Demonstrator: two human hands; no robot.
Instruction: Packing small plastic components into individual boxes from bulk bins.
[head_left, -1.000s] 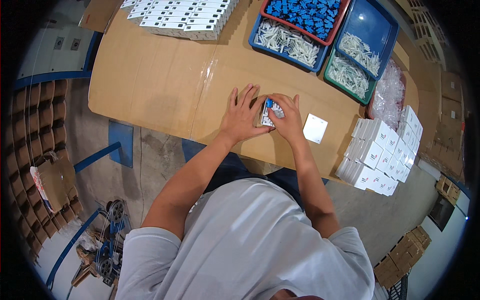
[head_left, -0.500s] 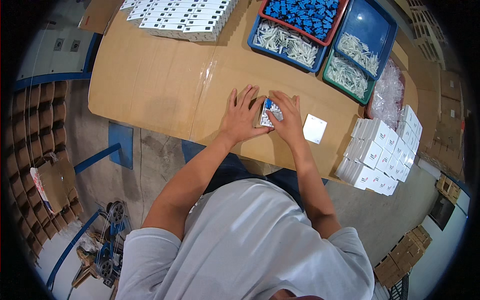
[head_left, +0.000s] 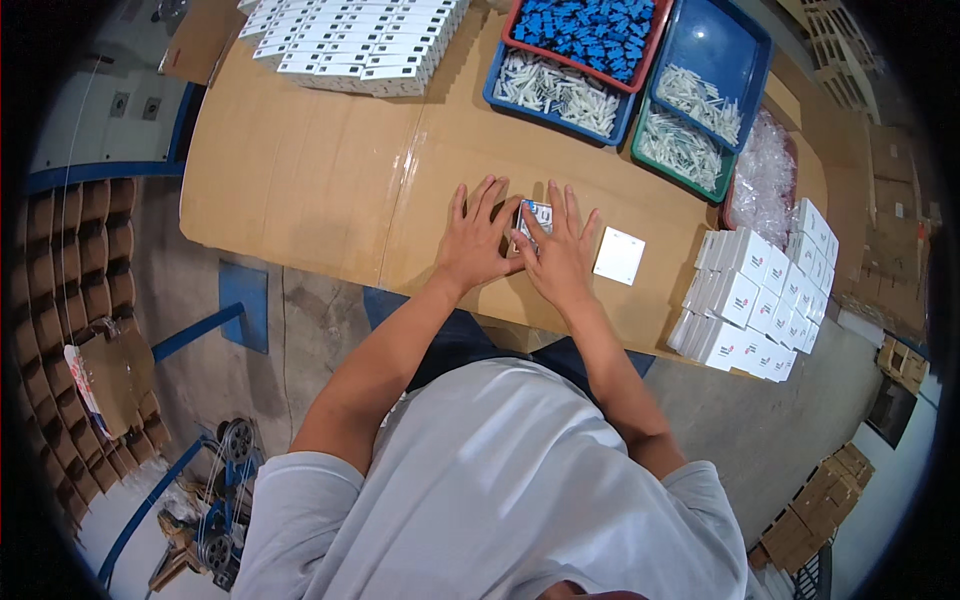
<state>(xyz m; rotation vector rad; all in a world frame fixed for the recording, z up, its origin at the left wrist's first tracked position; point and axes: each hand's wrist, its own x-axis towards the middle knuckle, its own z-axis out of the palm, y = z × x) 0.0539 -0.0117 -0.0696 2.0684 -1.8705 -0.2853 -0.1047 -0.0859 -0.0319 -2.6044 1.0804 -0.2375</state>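
A small open box (head_left: 542,214) with a blue piece and white pieces inside lies flat on the cardboard-covered table, partly hidden by my fingers. At its left side is my left hand (head_left: 476,240), fingers spread, with thumb and index finger against the box's edge. My right hand (head_left: 562,250) reaches over the box from the right, fingers apart, its thumb and index finger across the contents. Beside the right hand lies a flat white square piece (head_left: 620,256), apart from the box.
Rows of white boxes (head_left: 360,50) stand at the far left. Trays at the far right hold blue parts (head_left: 590,35), white plugs (head_left: 555,90) and clear plastic bags (head_left: 762,180). Stacked white boxes (head_left: 755,300) sit at the table's right edge. A blue metal frame (head_left: 243,305) stands left.
My right hand has shifted slightly left and its fingers have straightened and spread over the box. The left hand has hardly moved. The view has turned a little.
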